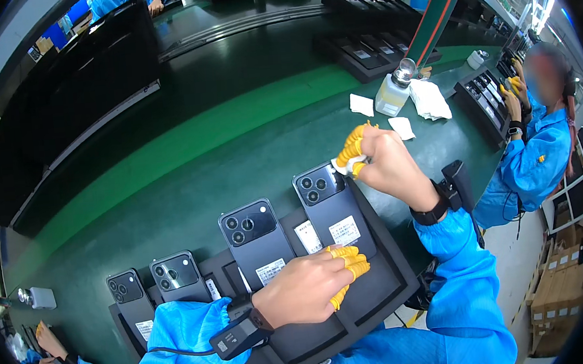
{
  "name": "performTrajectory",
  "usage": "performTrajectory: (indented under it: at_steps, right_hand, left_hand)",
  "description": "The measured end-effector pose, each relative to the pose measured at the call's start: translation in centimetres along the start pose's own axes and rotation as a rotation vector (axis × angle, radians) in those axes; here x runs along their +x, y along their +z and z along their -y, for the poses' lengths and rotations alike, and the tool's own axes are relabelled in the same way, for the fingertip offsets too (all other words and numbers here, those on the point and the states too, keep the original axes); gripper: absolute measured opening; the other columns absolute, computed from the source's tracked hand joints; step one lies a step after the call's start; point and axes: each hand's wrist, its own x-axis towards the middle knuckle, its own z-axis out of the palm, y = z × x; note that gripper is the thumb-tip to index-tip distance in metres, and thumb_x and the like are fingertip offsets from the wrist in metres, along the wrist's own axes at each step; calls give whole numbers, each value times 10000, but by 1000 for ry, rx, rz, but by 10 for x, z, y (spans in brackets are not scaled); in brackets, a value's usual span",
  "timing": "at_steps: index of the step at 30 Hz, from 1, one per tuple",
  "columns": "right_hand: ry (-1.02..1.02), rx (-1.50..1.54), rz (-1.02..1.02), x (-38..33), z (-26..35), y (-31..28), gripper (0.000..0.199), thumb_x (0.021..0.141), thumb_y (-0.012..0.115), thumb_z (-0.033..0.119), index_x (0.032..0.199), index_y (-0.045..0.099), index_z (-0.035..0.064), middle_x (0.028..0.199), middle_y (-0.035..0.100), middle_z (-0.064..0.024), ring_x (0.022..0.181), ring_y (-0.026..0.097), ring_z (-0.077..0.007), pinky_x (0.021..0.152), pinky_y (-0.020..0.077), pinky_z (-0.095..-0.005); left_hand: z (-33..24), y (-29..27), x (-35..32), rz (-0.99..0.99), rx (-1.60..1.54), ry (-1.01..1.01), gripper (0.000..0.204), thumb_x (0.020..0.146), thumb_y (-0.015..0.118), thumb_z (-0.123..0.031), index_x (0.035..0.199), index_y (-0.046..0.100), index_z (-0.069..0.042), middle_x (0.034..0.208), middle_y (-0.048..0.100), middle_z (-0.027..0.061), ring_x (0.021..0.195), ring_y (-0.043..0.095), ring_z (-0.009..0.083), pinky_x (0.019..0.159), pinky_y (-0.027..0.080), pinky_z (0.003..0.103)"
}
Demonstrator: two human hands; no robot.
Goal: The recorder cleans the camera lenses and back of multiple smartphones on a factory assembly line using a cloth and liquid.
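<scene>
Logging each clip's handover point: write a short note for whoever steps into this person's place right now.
Right hand: pinches a small white wipe against the camera corner of the rightmost dark grey smartphone.
Left hand: rests on that phone's lower end, empty.
Four dark phones lie face down on the black slotted tray; the clear solvent bottle stands beyond.
Done: cannot tell which phones are wiped.
Left: at least this one.

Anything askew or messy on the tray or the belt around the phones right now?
Nothing damaged or spilled. The four phones lie back-up in the black tray, evenly tilted. Only loose white wipes lie scattered by the solvent bottle. The right hand presses a wipe to the rightmost phone's camera corner.
</scene>
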Motion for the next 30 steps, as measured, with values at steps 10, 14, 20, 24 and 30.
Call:
performTrajectory:
  at_steps: [10, 14, 20, 24, 30]
  right_hand:
    - [50, 4, -150, -27, 21, -5, 184, 638, 604, -83, 796, 688, -40, 796, 605, -202, 759, 597, -395, 678, 494, -443]
    - [-65, 52, -174, 0, 8, 0, 183, 645, 595, -68, 804, 685, -49, 815, 606, -221, 778, 600, -402, 693, 496, -445]
    - [28, 23, -63, -6, 4, 9, 180, 635, 595, -74, 798, 671, -82, 814, 613, -253, 786, 603, -423, 706, 497, -458]
    - [152, 49, -108, -19, 22, 6, 164, 655, 614, -65, 804, 682, -59, 801, 621, -238, 784, 613, -415, 704, 502, -445]
    - [143, 133, -33, -53, 34, 3, 209, 670, 625, -72, 854, 708, -18, 820, 639, -197, 781, 631, -391, 712, 517, -427]
  left_hand:
    - [-4, -6, -1, 112, 27, -70, 440, 824, 592, -72, 1263, 596, -84, 1191, 644, 107, 1142, 610, 251, 915, 535, 345]
    - [1, 1, -2, 100, 15, -64, 434, 830, 593, -77, 1264, 596, -80, 1188, 648, 105, 1136, 613, 253, 923, 532, 350]
    - [1, 6, 1, -48, 2, 13, 379, 695, 645, -75, 1071, 641, -24, 948, 651, 145, 927, 650, 325, 778, 567, 393]
    - [0, 0, 0, 16, 5, -26, 406, 755, 627, -71, 1160, 622, -49, 1053, 653, 132, 1018, 638, 293, 841, 553, 370]
    - [-3, -4, 2, -9, 3, -11, 432, 754, 623, -68, 1186, 616, -51, 1060, 655, 131, 1012, 638, 290, 838, 556, 368]
